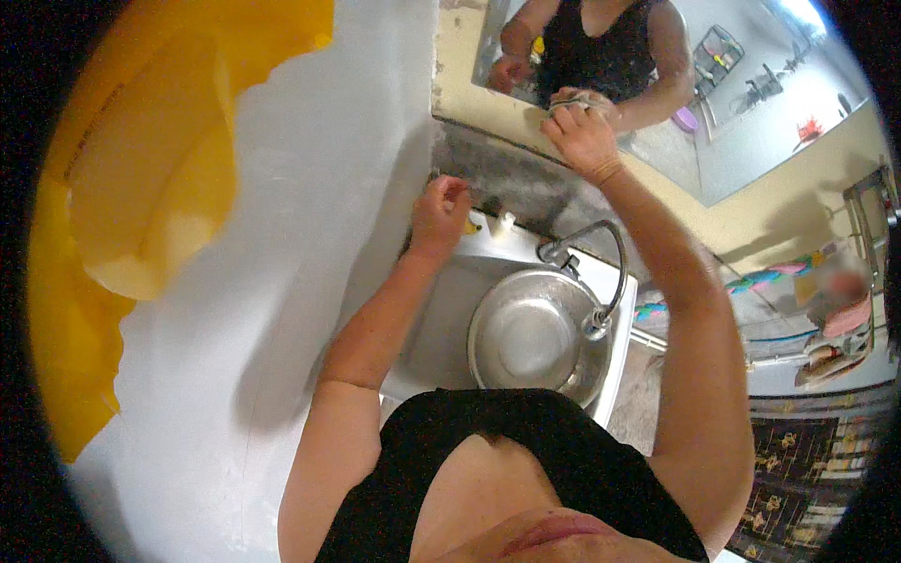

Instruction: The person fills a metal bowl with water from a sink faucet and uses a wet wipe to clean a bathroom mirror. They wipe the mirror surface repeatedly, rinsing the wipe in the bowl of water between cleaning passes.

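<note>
My right hand [583, 137] is at the lower edge of a wall mirror [711, 162], pressing a crumpled greyish cloth [574, 100] to the glass. Most of the cloth is hidden behind the fingers and merges with the hand's reflection. Over the back left corner of a sink, beside the wall, is my left hand [443, 211]. Its fingers are loosely curled, and nothing shows between them. Below both hands lies the steel sink [436, 338], with a round metal basin [538, 338] in it under a curved faucet [619, 260].
A small white bottle [502, 224] and a yellow item [470, 227] stand on the sink's back ledge. Yellow sheeting [176, 141] covers part of the left wall [295, 211]. To the right hang a braided multicoloured cord [767, 279] and a dark patterned curtain [788, 450].
</note>
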A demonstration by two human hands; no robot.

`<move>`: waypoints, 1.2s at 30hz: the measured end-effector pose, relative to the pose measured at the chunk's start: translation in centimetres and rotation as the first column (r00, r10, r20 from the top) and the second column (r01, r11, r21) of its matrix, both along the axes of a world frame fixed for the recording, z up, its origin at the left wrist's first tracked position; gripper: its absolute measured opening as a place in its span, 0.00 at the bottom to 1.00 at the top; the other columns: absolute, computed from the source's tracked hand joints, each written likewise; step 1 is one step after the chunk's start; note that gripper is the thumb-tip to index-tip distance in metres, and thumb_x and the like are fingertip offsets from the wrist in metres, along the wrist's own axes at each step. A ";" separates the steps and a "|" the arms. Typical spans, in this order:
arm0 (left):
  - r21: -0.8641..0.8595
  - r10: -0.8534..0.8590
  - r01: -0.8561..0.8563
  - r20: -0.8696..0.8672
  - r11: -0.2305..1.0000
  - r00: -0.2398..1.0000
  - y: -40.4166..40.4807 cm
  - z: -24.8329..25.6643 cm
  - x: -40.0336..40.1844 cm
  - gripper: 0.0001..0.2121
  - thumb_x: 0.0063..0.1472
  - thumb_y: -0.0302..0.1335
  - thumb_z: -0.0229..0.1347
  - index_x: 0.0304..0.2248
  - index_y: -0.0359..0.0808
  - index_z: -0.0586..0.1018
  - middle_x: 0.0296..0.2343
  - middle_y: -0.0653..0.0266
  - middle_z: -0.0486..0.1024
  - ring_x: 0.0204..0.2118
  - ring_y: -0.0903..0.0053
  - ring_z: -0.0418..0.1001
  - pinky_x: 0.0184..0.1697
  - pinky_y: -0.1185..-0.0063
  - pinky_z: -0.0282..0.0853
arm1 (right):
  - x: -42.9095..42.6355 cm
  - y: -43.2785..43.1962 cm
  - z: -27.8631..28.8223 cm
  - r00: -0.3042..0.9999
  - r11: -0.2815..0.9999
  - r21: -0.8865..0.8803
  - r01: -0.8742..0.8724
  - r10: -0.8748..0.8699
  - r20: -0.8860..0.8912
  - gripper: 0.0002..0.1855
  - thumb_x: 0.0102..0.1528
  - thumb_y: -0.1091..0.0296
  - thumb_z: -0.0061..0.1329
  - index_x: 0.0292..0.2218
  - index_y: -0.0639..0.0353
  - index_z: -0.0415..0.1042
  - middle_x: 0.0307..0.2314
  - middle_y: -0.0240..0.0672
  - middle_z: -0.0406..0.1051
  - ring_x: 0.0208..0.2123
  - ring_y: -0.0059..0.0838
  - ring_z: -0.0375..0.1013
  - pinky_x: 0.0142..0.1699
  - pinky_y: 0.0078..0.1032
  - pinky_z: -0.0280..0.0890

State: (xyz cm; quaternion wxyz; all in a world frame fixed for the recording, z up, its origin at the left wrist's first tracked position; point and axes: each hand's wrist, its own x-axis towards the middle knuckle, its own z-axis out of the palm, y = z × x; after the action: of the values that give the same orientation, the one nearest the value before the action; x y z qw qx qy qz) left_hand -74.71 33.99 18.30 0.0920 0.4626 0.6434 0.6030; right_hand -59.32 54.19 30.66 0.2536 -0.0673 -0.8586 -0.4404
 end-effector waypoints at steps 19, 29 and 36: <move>0.034 -0.031 0.036 -0.152 0.999 0.988 5.3 5.3 -0.2 0.12 0.54 0.27 0.51 0.37 0.31 0.70 0.35 0.60 0.70 0.38 0.75 0.68 0.42 0.77 0.63 | 1.7 -1.6 11.6 0.938 0.955 0.047 0.291 -0.276 -0.209 0.10 0.47 0.66 0.42 0.33 0.52 0.69 0.34 0.41 0.69 0.32 0.36 0.69 0.33 0.32 0.64; 0.180 -0.328 0.274 0.504 0.945 0.799 12.0 8.8 -3.1 0.13 0.54 0.30 0.49 0.39 0.38 0.67 0.36 0.67 0.69 0.39 0.78 0.67 0.37 0.78 0.62 | -1.5 -0.6 2.3 0.986 0.981 -0.102 -0.168 0.166 -0.027 0.11 0.45 0.64 0.44 0.34 0.47 0.67 0.28 0.30 0.64 0.33 0.26 0.67 0.32 0.28 0.61; 0.121 -0.286 0.259 0.392 0.958 0.875 12.1 8.7 -4.4 0.11 0.54 0.31 0.48 0.36 0.37 0.67 0.32 0.67 0.71 0.34 0.80 0.70 0.36 0.80 0.62 | 12.6 -0.1 1.8 0.996 0.992 -0.092 0.088 -0.088 0.005 0.12 0.44 0.62 0.46 0.34 0.49 0.66 0.31 0.28 0.64 0.32 0.28 0.65 0.30 0.28 0.55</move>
State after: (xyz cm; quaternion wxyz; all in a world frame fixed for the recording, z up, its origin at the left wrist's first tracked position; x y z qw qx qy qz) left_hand -79.11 46.08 27.00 0.2922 0.4162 0.5189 0.6871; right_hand -46.70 54.12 32.47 0.2304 -0.1166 -0.8743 -0.4109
